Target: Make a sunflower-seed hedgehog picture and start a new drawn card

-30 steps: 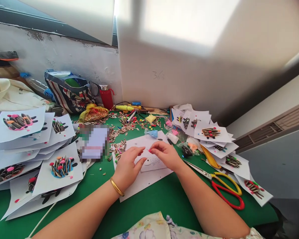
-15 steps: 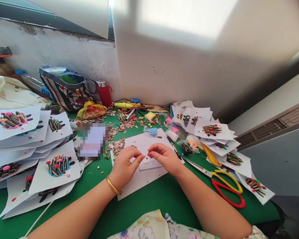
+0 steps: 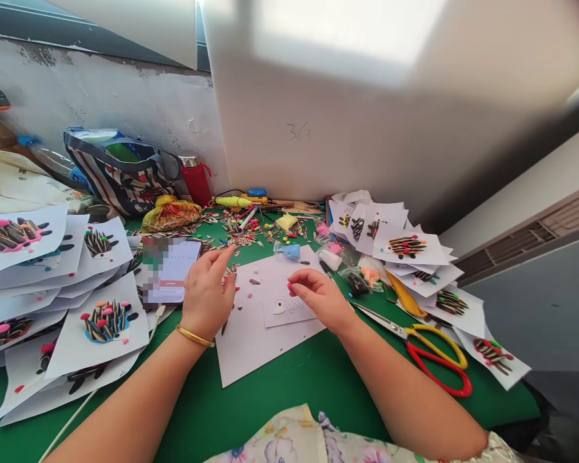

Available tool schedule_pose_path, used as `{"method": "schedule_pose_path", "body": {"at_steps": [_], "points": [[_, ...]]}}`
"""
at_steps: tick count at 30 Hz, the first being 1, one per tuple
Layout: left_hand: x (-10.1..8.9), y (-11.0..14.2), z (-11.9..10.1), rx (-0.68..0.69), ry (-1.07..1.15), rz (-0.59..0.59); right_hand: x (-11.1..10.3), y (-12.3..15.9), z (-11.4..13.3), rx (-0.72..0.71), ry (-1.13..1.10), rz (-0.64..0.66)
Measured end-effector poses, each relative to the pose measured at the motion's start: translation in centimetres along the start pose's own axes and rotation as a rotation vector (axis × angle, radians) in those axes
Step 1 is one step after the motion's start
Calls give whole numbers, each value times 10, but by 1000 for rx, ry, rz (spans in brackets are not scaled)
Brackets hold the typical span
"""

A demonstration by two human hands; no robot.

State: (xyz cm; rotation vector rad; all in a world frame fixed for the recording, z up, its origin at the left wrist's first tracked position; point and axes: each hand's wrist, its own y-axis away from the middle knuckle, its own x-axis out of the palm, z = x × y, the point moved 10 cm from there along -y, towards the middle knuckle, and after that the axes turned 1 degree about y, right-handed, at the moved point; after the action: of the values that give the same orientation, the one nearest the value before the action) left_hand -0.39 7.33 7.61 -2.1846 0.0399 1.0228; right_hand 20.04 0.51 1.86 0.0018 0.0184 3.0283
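Observation:
My right hand [image 3: 322, 299] is closed in a pinch on a small bit of pinkish-red clay [image 3: 290, 286]. Below those fingertips lies a small white card [image 3: 276, 319] with a hedgehog outline drawn on it, its right part covered by the hand. The card rests on a larger white sheet [image 3: 251, 360]. My left hand [image 3: 206, 292], with a gold bangle at the wrist, is over the sheet's left edge beside the phone [image 3: 176, 292]. Its fingers are stretched forward and apart from the thumb, near scattered sunflower seeds [image 3: 241, 239], and nothing shows in them.
Stacked cards with seed-and-clay hedgehogs stand left [image 3: 110, 347] and right [image 3: 410, 247]. Large scissors [image 3: 408, 333] lie beside my right forearm. Clay packets, including a blue one [image 3: 289, 251], sit behind the sheet. A red flask [image 3: 195, 183] and a striped bag [image 3: 120, 173] are at the back.
My left hand has moved away from my right, leftward and up toward the seeds, and its fingers have spread from a pinch. The right hand still pinches the clay; more of the drawing shows.

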Motion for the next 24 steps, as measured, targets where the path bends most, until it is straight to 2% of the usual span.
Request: {"method": "schedule_pose_path", "body": {"at_steps": [2,8,12,16,20,24], "points": [[0,1,-5,12,-31,-2,2,-1,-1,6,-30,4],[15,22,-53,195,269,139,16,2,1,-20,-88,66],[23,32,-70,239,381,194,31,8,1,-17,-104,130],[22,32,-69,233,440,182,39,12,-1,-7,-131,182],[21,29,-58,109,532,186,45,15,1,-15,-149,259],[30,30,-50,-31,649,256,42,19,14,-137,65,203]]}}
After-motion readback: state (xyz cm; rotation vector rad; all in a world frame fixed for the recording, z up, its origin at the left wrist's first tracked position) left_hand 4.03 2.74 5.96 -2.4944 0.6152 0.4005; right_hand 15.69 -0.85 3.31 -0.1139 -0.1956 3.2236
